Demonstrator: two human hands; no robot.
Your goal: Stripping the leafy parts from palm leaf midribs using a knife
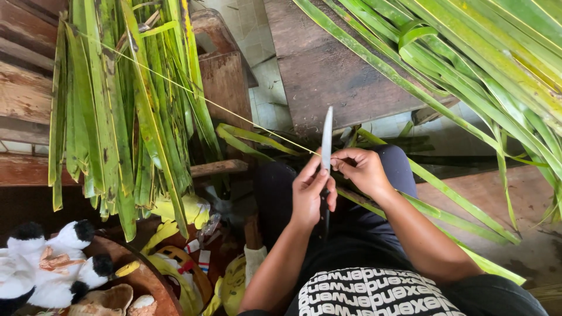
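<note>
Left hand (311, 193): closed round the dark handle of a knife (326, 140), blade upright over the lap. Right hand (362, 169): fingertips pinched on a thin leaf midrib (193, 93), drawn taut up-left from the blade. Midrib looks light, springy and easily snapped; best held close to the blade. Beyond: stripped palm leaves (117, 117) hanging over a wooden bench (23, 88); fresh fronds (486, 64) at right.
</note>
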